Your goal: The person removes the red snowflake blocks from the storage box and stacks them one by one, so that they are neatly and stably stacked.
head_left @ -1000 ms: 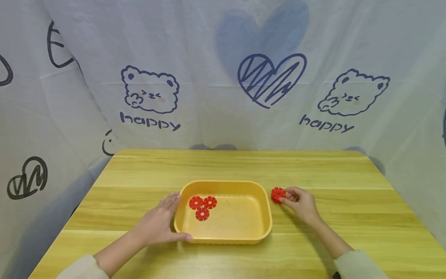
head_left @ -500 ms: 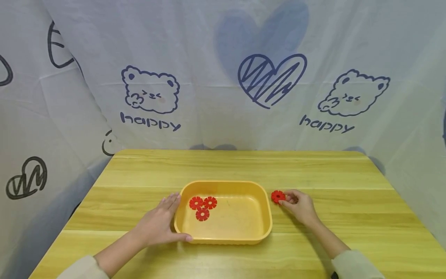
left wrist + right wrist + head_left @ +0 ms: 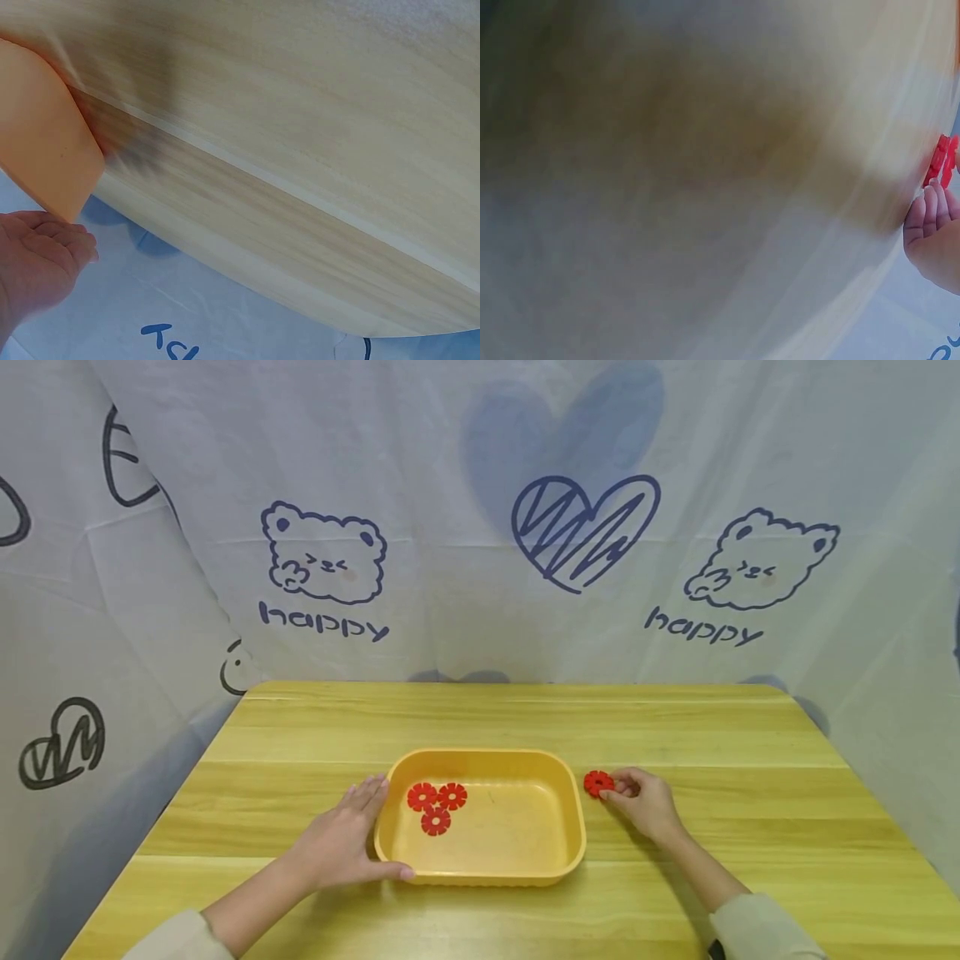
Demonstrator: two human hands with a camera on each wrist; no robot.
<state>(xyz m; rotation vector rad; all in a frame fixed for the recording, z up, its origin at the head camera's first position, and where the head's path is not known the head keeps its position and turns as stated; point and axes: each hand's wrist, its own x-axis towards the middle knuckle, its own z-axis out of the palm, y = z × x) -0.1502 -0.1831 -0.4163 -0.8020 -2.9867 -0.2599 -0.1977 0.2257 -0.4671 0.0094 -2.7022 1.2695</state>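
Observation:
A yellow plastic tray (image 3: pixel 525 868) sits on the table and holds three flat red snowflake discs (image 3: pixel 436 821), grouped at its left end. My left hand (image 3: pixel 341 843) rests against the tray's left end, fingers extended along the side and thumb on the near rim; in the left wrist view, its fingertips touch the tray's edge. Just outside the tray's right side, my right hand (image 3: pixel 648 806) pinches a red snowflake disc (image 3: pixel 598 783) between thumb and fingers. The right wrist view shows two red layers (image 3: pixel 939 161) by the fingertips, one close over the other.
The wood-grain table (image 3: pixel 517 714) extends around the tray on every side. Behind it hangs a white cloth (image 3: pixel 450 635) printed with bears and hearts, and more cloth covers both sides.
My right hand has lowered slightly, and the disc in it has tipped flatter, showing its centre hole. The left hand, the tray and the three discs inside stay put.

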